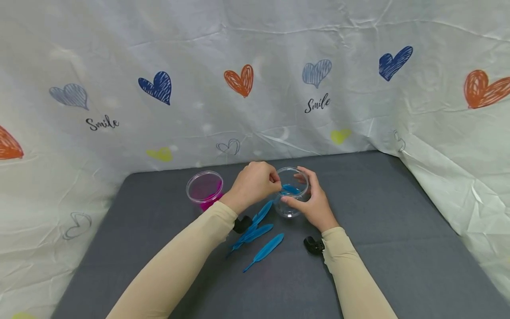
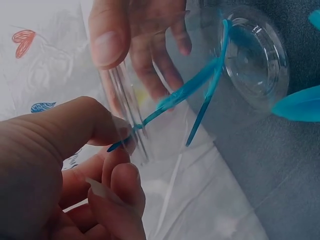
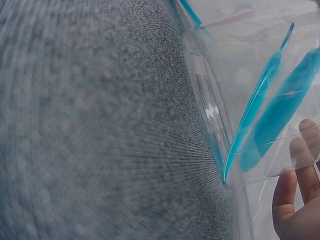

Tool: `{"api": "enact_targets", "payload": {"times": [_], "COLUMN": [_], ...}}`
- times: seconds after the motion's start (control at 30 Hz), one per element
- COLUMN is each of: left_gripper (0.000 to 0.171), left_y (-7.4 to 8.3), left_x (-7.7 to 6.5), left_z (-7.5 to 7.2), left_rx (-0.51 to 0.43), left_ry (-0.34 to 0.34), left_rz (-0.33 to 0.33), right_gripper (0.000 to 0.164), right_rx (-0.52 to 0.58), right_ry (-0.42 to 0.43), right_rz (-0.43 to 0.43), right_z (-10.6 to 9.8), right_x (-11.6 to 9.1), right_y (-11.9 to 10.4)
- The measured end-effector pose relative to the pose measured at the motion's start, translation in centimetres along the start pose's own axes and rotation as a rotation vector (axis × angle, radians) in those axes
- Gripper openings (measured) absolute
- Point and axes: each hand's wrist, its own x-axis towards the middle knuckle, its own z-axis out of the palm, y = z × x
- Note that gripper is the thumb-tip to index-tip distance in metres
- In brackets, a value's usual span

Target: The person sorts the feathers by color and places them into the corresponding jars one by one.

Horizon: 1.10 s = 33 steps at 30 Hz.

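Observation:
A clear plastic cup (image 1: 287, 212) stands on the grey cloth, and my right hand (image 1: 316, 206) grips it from the right, thumb in front and fingers round the far side. At its rim my left hand (image 1: 255, 184) pinches the quill of a blue feather (image 2: 187, 90), whose vane reaches down inside the cup. A second blue feather (image 2: 204, 107) leans in the cup, seen through its wall in both wrist views. Several more blue feathers lie on the cloth in front of the cup, one of them a lone feather (image 1: 268, 249) nearest to me.
Left of my left hand stands another clear cup (image 1: 195, 201) with bright pink contents, partly hidden by the wrist. Grey cloth (image 1: 382, 266) covers the table. A white curtain (image 1: 271, 119) printed with hearts hangs behind and along the sides.

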Motion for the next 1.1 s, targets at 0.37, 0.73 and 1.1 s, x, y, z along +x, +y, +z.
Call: {"api": "enact_targets", "payload": {"times": [0.37,0.73,1.1], "left_gripper": [0.018,0.019,0.016], "left_y": [-1.0,-2.6,-6.1], "left_x": [-2.1,-5.8,-10.6], "left_z": [-1.2,-1.8,0.6], "left_rx": [-0.044,-0.060,-0.014], "left_ry": [0.048,0.111,0.039], "left_rz": [-0.034,-0.015,-0.081], "right_gripper": [0.090,0.088,0.090], "right_rx": [-0.002,0.006,0.001], "right_ry": [-0.014,0.001,0.005], "right_rz": [-0.010,-0.001,-0.009], "right_z": [0.9,0.4,0.3], "right_x": [-0.3,-0.6,-0.5], "right_y": [-0.3,-0.5,-0.2]}}
